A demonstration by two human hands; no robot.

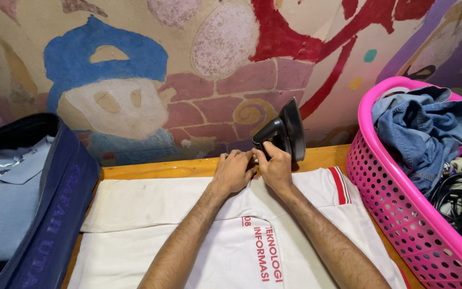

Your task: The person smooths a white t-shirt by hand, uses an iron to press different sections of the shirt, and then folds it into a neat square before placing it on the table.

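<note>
A white cotton shirt with red trim and red lettering [274, 235] lies spread flat on the wooden desk [188, 168], over a cream cloth [135, 214]. Both hands meet at its far edge: the left hand [233, 171] and the right hand [275, 167] each have their grip pinched on the shirt's fabric, thumbs touching. Just behind them a black clothes iron [284, 131] stands upright on its heel against the painted wall [215, 64]. A pink perforated plastic laundry basket [402, 214] holding blue denim [429, 134] sits at the right; a navy zip bag [54, 214] with a blue polo shirt [1, 192] sits at the left.
</note>
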